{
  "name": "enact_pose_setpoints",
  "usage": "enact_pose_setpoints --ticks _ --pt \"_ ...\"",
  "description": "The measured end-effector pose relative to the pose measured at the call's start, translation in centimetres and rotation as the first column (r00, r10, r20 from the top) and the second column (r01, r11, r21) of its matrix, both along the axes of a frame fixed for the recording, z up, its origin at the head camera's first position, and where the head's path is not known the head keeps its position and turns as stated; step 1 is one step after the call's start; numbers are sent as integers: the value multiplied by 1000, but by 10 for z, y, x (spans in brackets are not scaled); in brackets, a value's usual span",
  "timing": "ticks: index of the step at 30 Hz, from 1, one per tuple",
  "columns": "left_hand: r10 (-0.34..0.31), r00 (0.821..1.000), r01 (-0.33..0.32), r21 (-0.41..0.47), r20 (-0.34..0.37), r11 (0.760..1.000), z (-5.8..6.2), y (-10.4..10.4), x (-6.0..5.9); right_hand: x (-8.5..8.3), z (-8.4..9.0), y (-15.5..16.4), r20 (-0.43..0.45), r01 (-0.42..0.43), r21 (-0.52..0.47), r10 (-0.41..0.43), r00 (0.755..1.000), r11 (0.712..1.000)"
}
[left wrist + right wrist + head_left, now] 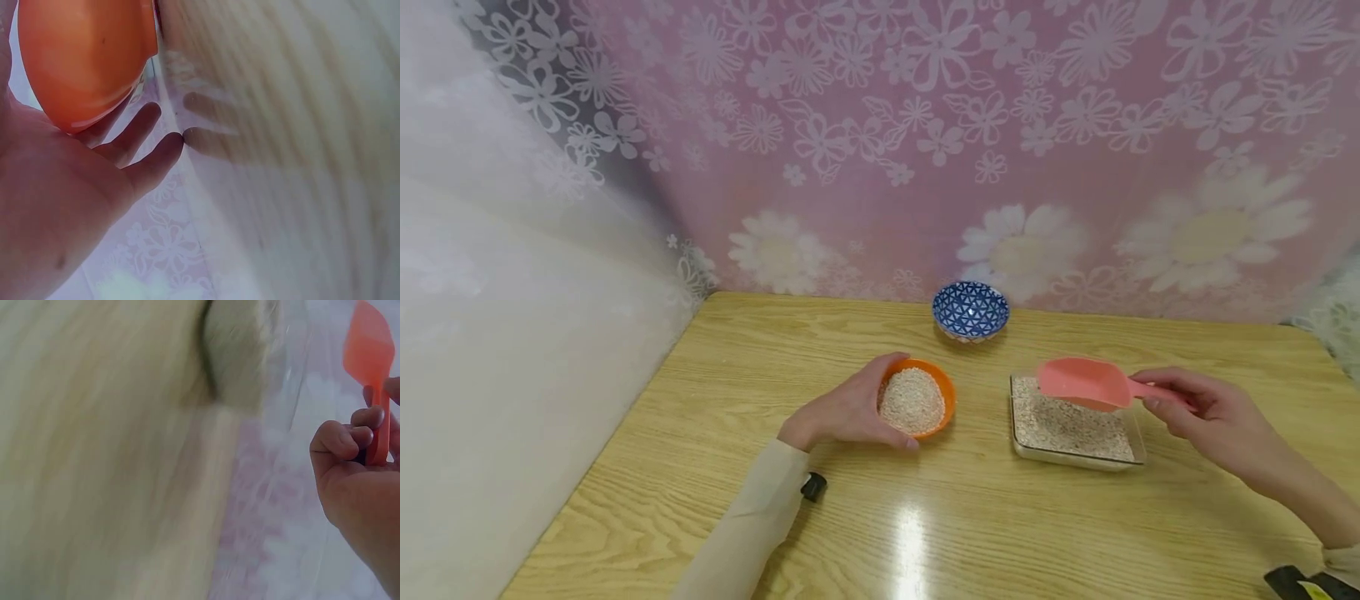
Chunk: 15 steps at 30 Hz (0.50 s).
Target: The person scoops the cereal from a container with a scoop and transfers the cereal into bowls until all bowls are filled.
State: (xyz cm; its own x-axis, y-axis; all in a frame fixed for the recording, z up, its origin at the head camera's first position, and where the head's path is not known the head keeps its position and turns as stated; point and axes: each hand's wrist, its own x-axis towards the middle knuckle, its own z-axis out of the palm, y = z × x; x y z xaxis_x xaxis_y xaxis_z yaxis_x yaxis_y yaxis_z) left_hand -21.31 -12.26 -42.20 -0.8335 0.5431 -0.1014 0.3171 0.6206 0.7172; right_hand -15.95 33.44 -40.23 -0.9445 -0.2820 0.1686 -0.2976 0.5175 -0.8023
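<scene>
Beige flakes (1063, 429) in a clear, dark-rimmed tray (1078, 461) on the wood-grain bench (1000, 533), right of its middle. Raised over the tray's far part: pink scoop (1081, 383), handle in the right hand (1221, 417), grip curled round it. Left of the tray, well in from the bench's left edge: orange bowl (949, 398), well filled with pale grain (912, 402); left hand (853, 410) there, grip cupped round its side. Farthest, close to the far edge: blue-and-white bowl (970, 310), patterned inside showing.

orange bowl (87, 56) cropped by left wrist view's top edge, tray (234, 356) blurred in right wrist view
</scene>
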Motion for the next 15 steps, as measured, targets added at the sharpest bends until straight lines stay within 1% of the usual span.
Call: enact_pose_setpoints --ticks 3,6,10,15 --pt "6 1000 -6 39 -5 999 0 -3 -1 5 -6 17 19 66 80 -67 998 995" --pt "28 1000 -27 79 0 997 0 -7 -5 8 -10 27 15 102 141 -105 994 985" --pt "91 996 -92 106 13 990 0 -14 -12 9 -12 29 -4 100 149 -101 995 984" --pt "178 984 -179 140 20 974 -1 -23 -24 10 -16 28 -22 84 147 -82 996 986"
